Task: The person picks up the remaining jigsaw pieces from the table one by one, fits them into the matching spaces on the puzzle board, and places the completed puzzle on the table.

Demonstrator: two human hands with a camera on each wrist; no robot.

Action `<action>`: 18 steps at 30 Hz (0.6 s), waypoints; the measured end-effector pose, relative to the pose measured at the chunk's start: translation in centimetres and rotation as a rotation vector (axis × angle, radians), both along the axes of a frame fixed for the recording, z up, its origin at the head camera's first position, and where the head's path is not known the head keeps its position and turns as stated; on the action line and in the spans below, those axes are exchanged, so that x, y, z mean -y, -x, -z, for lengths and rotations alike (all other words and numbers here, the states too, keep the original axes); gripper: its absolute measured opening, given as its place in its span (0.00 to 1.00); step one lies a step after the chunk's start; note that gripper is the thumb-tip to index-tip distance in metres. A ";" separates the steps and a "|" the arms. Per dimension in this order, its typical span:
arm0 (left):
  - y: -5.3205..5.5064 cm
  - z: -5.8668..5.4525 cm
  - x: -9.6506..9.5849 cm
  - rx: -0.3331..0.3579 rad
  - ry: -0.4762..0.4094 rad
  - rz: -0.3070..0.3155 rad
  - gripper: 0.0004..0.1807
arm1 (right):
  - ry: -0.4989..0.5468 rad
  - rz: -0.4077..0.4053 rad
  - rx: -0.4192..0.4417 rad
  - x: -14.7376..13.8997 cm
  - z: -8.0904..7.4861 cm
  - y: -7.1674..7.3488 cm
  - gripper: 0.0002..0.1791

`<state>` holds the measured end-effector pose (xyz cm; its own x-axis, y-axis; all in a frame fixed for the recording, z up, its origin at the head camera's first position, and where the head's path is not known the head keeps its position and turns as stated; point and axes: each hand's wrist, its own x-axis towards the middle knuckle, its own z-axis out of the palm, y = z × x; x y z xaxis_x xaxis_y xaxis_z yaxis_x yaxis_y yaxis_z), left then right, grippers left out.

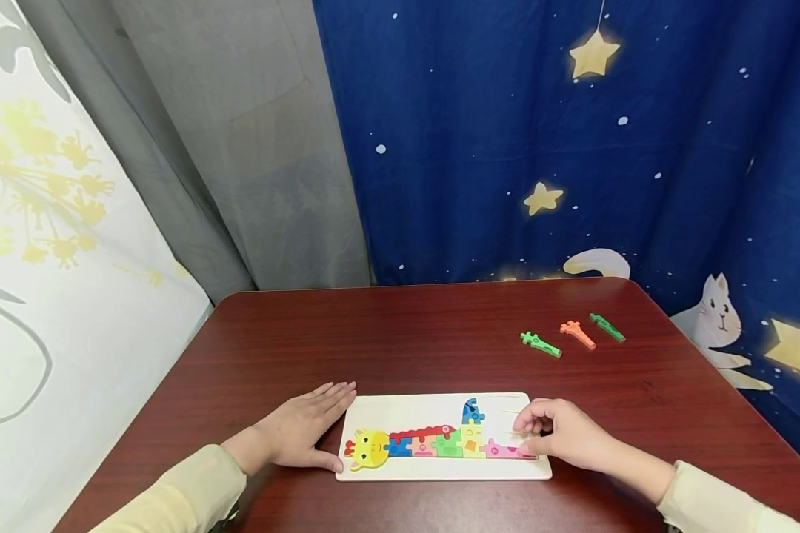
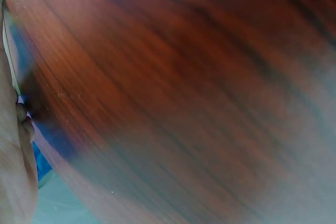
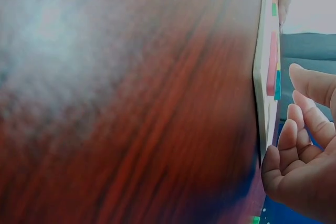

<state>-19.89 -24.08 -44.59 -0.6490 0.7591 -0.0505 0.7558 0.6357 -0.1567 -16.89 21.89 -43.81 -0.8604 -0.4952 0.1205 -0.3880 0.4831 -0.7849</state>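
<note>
A pale wooden puzzle board (image 1: pixel 433 471) lies on the table, bearing a giraffe of coloured jigsaw pieces with a yellow head (image 1: pixel 370 449) at its left. My left hand (image 1: pixel 303 429) lies flat against the board's left edge, its thumb at the near corner; only a strip of that hand (image 2: pixel 16 166) shows in the left wrist view. Over the right end of the board is my right hand (image 1: pixel 567 433), next to the pink piece (image 1: pixel 503 450). In the right wrist view its thumb and loosely bent fingers stand apart, with nothing seen between them. A blue piece (image 1: pixel 470 409) tops the upper branch.
Three loose pieces lie at the table's far right: a light green one (image 1: pixel 540 344), an orange one (image 1: pixel 578 335) and a dark green one (image 1: pixel 607 327). A blue starry curtain (image 1: pixel 480 148) and a grey curtain (image 1: pixel 253 148) hang behind the brown table (image 1: pixel 373 333).
</note>
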 end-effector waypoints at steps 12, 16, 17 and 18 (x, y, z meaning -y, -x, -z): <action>-0.1 0.0 0.0 -0.001 -0.011 0.004 0.60 | 0.016 0.071 -0.020 -0.7 -0.7 1.3 0.11; -0.1 0.0 0.1 -0.009 -0.018 0.009 0.60 | 0.022 0.125 -0.011 -0.8 -1.1 1.9 0.12; -0.1 0.0 0.1 -0.009 -0.018 0.008 0.60 | 0.028 0.135 -0.009 -0.8 -1.2 2.0 0.12; -0.1 0.0 0.1 -0.008 -0.019 0.009 0.60 | 0.033 0.148 -0.004 -0.9 -1.3 2.2 0.12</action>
<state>-19.76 -24.18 -44.55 -0.6425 0.7657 -0.0305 0.7602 0.6319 -0.1507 -19.06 22.76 -42.52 -0.9231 -0.3589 0.1383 -0.3179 0.5095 -0.7996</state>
